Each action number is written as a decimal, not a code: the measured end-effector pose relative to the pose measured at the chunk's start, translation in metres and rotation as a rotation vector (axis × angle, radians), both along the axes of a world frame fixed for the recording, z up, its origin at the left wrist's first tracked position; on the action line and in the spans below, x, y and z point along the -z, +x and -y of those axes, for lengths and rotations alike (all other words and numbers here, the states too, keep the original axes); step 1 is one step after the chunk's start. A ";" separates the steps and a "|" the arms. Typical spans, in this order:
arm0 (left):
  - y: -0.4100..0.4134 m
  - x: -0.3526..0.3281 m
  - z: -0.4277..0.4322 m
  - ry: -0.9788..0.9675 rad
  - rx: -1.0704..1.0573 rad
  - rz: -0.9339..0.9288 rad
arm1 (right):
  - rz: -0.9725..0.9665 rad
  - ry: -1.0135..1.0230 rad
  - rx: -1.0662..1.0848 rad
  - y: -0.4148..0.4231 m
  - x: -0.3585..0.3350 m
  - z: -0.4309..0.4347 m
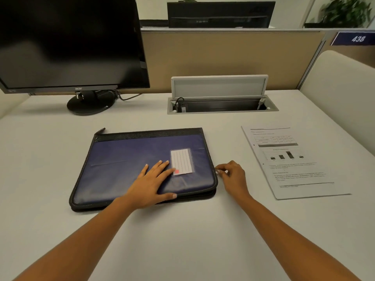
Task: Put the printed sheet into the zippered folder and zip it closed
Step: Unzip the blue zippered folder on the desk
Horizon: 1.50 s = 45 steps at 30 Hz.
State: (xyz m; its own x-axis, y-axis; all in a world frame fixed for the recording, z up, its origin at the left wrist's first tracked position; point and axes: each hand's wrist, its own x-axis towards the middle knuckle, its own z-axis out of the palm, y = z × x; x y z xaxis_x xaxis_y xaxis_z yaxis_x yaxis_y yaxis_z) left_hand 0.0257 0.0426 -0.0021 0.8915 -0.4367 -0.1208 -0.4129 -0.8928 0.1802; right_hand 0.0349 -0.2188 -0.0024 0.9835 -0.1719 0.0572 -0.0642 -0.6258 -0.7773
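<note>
Mostly hidden is whatever the right hand (233, 175) has hold of. Its fingers (220, 171) are curled and pinched together against the right edge of the navy blue zippered folder (125, 163). The thing between thumb and fingertips is too small to make out, so I cannot tell whether it is the zip pull. Whether the zip along the near edge is done up cannot be told either.

The folder lies flat on the white table (182, 240), with black trim round its edges and a clear pocket with a lined white card (181, 162) on its cover. The left hand (151, 184) rests palm down on that cover, fingers straight and slightly spread, fingertips touching the card pocket, thumb along the near edge. Both forearms reach in from the bottom and are cut off there.

The white printed sheet (294, 165) lies flat on the table, right of the right hand and apart from the folder. It bears a grid and a bar chart; its text is too blurred to read. Behind, a black monitor (69, 41) is cut off at top and left, and a grey cable box with raised lid (221, 104) is sunk in the table.
</note>
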 end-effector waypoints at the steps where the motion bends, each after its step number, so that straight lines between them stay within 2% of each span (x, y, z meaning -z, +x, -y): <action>1: -0.001 -0.001 -0.004 0.032 0.018 0.005 | -0.003 -0.005 0.016 0.005 -0.002 0.002; 10: 0.000 -0.004 0.000 0.231 0.010 -0.029 | -0.033 -0.005 0.091 0.016 -0.003 0.009; 25: 0.006 -0.001 0.016 0.223 -0.056 -0.027 | 0.003 0.013 0.119 -0.022 0.008 0.016; 36: 0.007 0.004 0.017 0.248 -0.072 -0.023 | -0.003 -0.016 0.101 -0.025 0.007 0.014; 45: 0.000 -0.002 0.052 0.200 -0.123 0.031 | -0.012 0.018 0.180 -0.020 0.011 0.011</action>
State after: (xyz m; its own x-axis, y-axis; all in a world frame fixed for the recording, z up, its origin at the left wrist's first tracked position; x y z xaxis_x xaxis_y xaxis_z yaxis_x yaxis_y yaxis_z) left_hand 0.0253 -0.0094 0.0000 0.9411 -0.2947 -0.1659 -0.3014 -0.9534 -0.0161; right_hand 0.0154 -0.2300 -0.0137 0.9371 -0.3465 0.0415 -0.1832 -0.5897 -0.7866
